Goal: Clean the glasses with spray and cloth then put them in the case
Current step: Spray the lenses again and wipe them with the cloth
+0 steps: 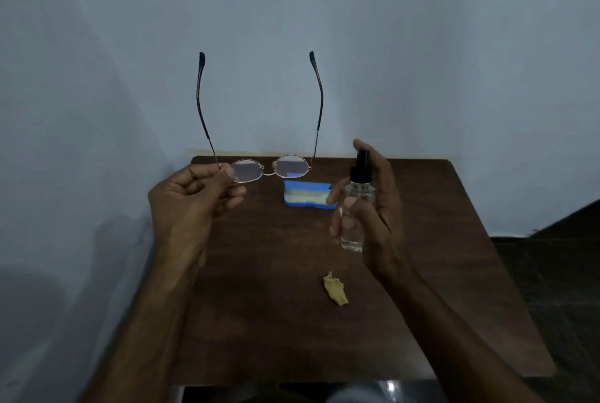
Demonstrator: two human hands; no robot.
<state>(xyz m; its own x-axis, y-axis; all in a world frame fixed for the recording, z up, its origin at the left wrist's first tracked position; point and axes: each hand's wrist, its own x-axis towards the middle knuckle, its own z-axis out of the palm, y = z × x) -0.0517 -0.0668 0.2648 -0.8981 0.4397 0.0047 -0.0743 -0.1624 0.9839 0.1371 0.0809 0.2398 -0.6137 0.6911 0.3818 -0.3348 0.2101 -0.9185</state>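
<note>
Behind the dark wooden table (pixel 259 321) I see a pale wall. My left hand (pixel 191 204) pinches the glasses (pixel 269 169) at one hinge, temples up. My right hand (pixel 373 214) wraps the spray bottle (pixel 357 204). Below lie the open blue case (pixel 306 196) and a crumpled yellow cloth (pixel 336 289), well apart.

Dark brown wooden table (pixel 292 337) stands against a plain pale blue-grey wall (pixel 324 13). Dark floor (pixel 558 272) visible at right. Lighting is dim.
</note>
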